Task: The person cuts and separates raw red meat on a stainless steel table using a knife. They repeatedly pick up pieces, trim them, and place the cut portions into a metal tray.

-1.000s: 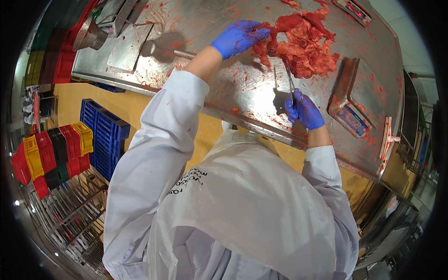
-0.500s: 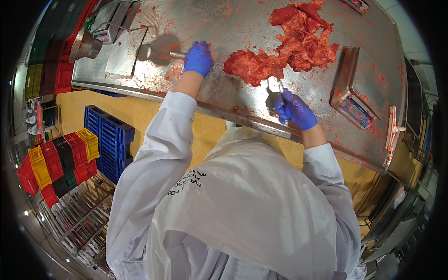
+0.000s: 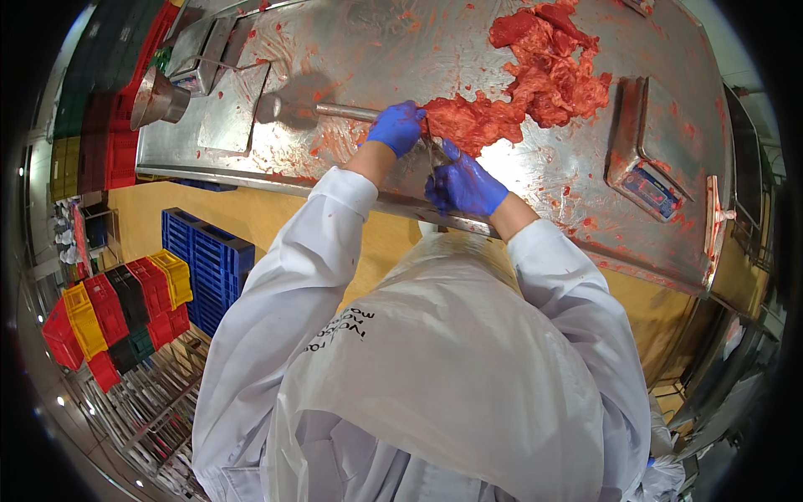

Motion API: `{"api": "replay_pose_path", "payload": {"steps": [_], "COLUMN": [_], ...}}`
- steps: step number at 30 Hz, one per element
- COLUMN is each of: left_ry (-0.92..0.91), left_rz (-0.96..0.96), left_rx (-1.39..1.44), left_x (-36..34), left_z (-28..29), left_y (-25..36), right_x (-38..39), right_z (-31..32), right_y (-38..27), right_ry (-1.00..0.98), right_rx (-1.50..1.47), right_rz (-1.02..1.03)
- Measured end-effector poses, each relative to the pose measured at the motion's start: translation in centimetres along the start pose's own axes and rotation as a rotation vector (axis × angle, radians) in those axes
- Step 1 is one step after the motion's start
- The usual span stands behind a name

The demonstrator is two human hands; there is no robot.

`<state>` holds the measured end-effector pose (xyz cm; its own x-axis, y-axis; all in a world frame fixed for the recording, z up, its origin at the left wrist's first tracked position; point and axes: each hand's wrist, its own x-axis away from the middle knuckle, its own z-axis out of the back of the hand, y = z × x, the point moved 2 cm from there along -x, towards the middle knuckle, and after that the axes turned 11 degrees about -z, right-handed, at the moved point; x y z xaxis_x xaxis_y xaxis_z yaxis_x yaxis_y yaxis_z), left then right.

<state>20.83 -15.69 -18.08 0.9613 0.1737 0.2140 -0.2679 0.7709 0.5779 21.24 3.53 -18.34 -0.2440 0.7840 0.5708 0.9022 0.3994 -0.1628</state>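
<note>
My left hand (image 3: 396, 128), in a blue glove, is closed around a smooth metal rod (image 3: 345, 111) that sticks out to the left, low over the steel table (image 3: 368, 50). Close by on the right, my blue-gloved right hand (image 3: 468, 186) grips a knife (image 3: 429, 138). Its blade points up beside my left hand's fingers; whether it touches the rod cannot be made out. Fingers cover the knife's handle and the rod's right end. Raw red meat (image 3: 477, 124) lies just beyond both hands, joined to a larger heap (image 3: 552, 79) at the far right.
A metal scale (image 3: 648, 155) stands on the right of the table, another (image 3: 196, 63) at the far left. Near that one are a flat metal plate (image 3: 234, 109) and a metal funnel-like vessel (image 3: 159, 99). Stacked coloured crates (image 3: 117, 309) and a blue pallet (image 3: 205, 268) are at left.
My right hand has moved left with the knife, away from the meat. My left hand has shifted right and slightly down with the rod, and more of the rod shows. The hands are now close together.
</note>
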Motion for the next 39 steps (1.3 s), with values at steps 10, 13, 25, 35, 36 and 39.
{"api": "replay_pose_path", "payload": {"steps": [10, 13, 25, 35, 36, 39], "left_ry": [0.061, 0.107, -0.013, -0.051, -0.045, -0.013], "left_rz": [-0.321, -0.146, -0.434, -0.505, -0.501, -0.456], "left_rx": [-0.177, -0.105, -0.464, -0.512, -0.506, -0.496], "left_x": [-1.8, -1.7, -0.9, -0.5, -0.7, -1.2], "left_z": [-1.5, 2.3, -1.5, 1.5, 1.5, 2.1], "left_y": [-4.3, -3.0, -1.5, -0.9, -1.2, -2.0], "right_x": [-3.4, 0.0, 2.4, -4.8, -5.0, -3.6], "right_z": [0.6, -0.8, -2.2, 0.3, 0.8, -0.3], "right_y": [0.0, 1.5, 3.4, -1.3, -1.0, 0.7], "right_ry": [0.205, 0.234, 0.005, 0.005, 0.016, 0.106], "right_rx": [-0.001, 0.018, -0.127, -0.259, -0.239, -0.189], "right_rz": [0.299, 0.278, 0.137, 0.328, 0.358, 0.378]}}
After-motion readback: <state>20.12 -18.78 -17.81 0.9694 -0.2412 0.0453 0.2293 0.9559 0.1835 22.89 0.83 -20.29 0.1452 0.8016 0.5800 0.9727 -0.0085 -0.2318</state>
